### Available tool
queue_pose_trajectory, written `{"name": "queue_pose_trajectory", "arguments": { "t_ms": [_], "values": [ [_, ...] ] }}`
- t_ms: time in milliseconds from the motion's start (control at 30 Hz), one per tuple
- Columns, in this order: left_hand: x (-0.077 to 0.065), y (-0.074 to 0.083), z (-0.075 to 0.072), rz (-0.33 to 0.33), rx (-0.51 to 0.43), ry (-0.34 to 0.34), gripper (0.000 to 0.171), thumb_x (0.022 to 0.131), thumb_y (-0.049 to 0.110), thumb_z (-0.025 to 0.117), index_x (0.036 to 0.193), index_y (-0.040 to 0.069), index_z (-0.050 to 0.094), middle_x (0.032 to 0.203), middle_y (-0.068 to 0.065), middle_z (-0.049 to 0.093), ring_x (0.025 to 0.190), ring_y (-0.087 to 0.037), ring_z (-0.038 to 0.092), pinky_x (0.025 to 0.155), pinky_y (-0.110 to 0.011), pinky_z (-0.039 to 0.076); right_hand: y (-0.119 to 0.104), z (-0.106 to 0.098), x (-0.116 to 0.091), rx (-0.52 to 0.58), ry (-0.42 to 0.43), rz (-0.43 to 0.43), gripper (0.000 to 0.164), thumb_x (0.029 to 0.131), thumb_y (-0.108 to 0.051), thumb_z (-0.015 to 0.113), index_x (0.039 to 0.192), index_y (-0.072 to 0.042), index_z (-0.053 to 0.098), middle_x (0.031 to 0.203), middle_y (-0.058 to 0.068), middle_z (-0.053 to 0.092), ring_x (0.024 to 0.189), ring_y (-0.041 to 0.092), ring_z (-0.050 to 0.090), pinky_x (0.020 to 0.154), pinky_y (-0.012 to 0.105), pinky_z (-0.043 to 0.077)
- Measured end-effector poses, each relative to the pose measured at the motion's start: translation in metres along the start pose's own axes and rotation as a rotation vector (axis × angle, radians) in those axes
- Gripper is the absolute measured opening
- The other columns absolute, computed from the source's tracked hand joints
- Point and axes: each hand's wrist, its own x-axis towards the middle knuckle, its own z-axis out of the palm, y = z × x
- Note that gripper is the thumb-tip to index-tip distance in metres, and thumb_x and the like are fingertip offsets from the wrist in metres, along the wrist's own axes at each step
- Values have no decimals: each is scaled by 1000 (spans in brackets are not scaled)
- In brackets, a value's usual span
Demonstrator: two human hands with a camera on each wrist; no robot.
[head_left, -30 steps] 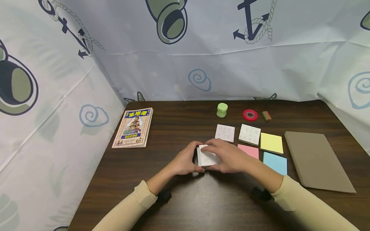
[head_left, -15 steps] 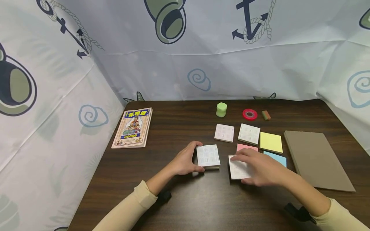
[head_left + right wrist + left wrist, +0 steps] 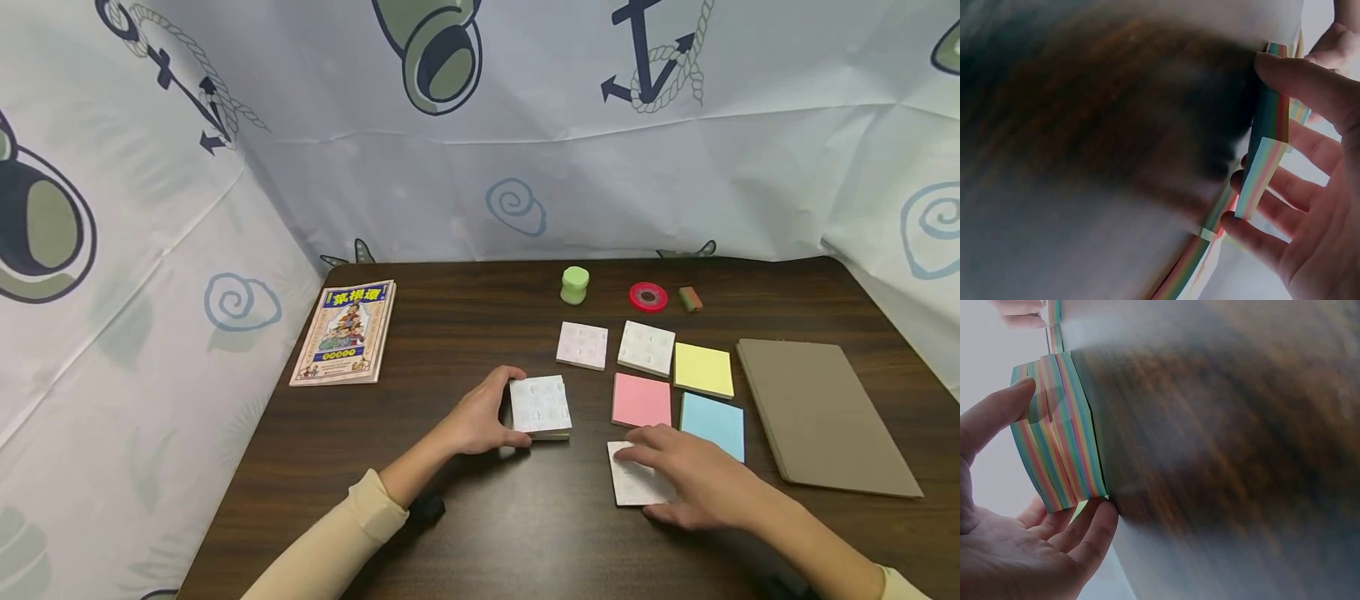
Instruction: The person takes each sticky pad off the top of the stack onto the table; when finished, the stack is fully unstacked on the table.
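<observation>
Head view: grab the note stack [image 3: 542, 406] by opposite edges, prob light and bendy, with left hand [image 3: 474, 423] curled round it, right hand [image 3: 697, 483] pinching another pad [image 3: 636, 479].

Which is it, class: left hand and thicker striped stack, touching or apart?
Touching. The left wrist view shows the left hand with thumb against the stack.

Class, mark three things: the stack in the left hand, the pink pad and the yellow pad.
Stack [image 3: 1065, 445]: left wrist view, on its striped side.
Pink pad [image 3: 641, 400]: head view, middle of its top face.
Yellow pad [image 3: 702, 370]: head view, middle of its top face.
</observation>
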Motion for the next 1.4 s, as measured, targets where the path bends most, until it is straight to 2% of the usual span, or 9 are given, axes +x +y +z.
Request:
{"name": "queue_pose_trajectory", "arguments": {
  "t_ms": [300,533,667,833,1100,1400],
  "values": [
    [0,0,0,2,-5,0,88,68,22,91,139,10,39,136,-5,48,120,-22,49,100,-43,40,-1,-3,0,-22,-94,55,57,72,-39,85,122,-20,65,128,7,58,114,25,58,88,47,50],
    [-1,-2,0,1,-4,-3,89,68,22,91,139,9,39,136,-5,48,120,-23,49,100,-43,40,-2,-18,9,-28,16,-8,51,74,-40,84,117,-18,68,123,2,62,108,20,61,85,43,51],
    [-1,-1,0,-2,-1,-5,89,68,21,91,139,10,39,136,-5,48,121,-23,49,100,-43,39,-2,-29,24,-5,33,-5,47,78,-37,82,118,-17,68,123,0,62,107,18,61,84,42,52],
    [-1,0,0,-3,0,-5,89,68,21,91,139,10,39,136,-6,48,120,-24,49,99,-43,40,-4,-33,48,41,5,10,47,83,-35,78,124,-16,66,129,3,59,116,21,57,87,42,51],
    [0,-1,-1,-9,-2,-13,89,68,21,91,140,12,39,138,-5,46,121,-23,49,99,-43,41,-7,-17,92,82,29,-27,63,83,-38,78,137,-14,55,145,10,45,131,27,43,102,48,40],
    [-2,-1,-1,1,-6,-13,87,69,22,90,139,11,39,139,-6,46,123,-25,49,99,-45,41,-10,0,114,137,-71,-12,65,85,-41,75,140,-14,52,146,14,43,134,30,41,105,49,37]
  ]
}}
